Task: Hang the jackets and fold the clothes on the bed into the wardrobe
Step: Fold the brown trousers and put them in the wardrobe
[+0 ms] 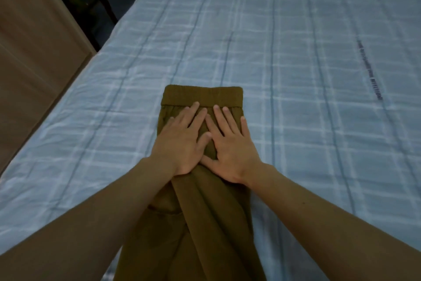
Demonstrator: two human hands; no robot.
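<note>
Trousers, olive-brown, are lying lengthwise on the pale blue checked bed, with the elastic waistband pointing away from us. We are pressing our left hand and right hand flat on the cloth just below that waistband, close together. Neither grip is closing on anything: the fingers of both hands are lying straight and slightly spread. A wooden panel is standing along the bed's left edge.

- Trousers lay lengthwise on the bed, waistband at the far end.
- Left hand and right hand rested flat, side by side, just below the waistband.
- Wardrobe panel stood left of the bed.
</note>
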